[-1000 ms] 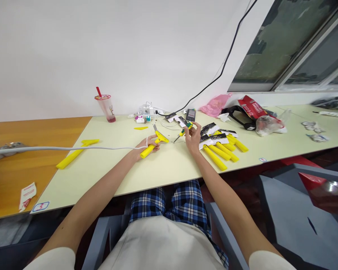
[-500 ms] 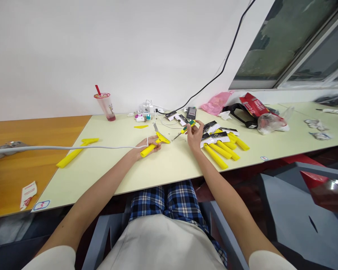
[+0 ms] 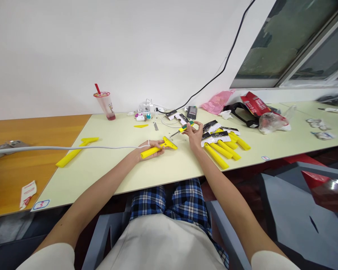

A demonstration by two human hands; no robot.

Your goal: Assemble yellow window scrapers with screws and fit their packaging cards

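Note:
My left hand (image 3: pixel 149 149) is closed round the handle of a yellow scraper (image 3: pixel 152 151), its wide head pointing right. In my right hand (image 3: pixel 195 135) is a screwdriver (image 3: pixel 186 126) with a green and yellow handle, held in the fingers. Its shaft slants down to the left, the tip close to the scraper's head; whether they touch I cannot tell. A small grey metal blade (image 3: pixel 156 126) lies on the table beyond the scraper. Further back is a flat yellow piece (image 3: pixel 141 126). Several yellow scrapers (image 3: pixel 222 150) with black and white cards lie beside my right hand.
Another yellow scraper (image 3: pixel 73 154) lies at the left. A cup with a red straw (image 3: pixel 104 105) stands near the wall. A white cable (image 3: pixel 73 147) stretches to my left wrist. Back right are a pink bag (image 3: pixel 217 102) and a black tape dispenser (image 3: pixel 242 114).
The scraper in my left hand has turned and shifted slightly right, towards the screwdriver. The metal blade, earlier by the scraper's head, now shows apart from it on the table.

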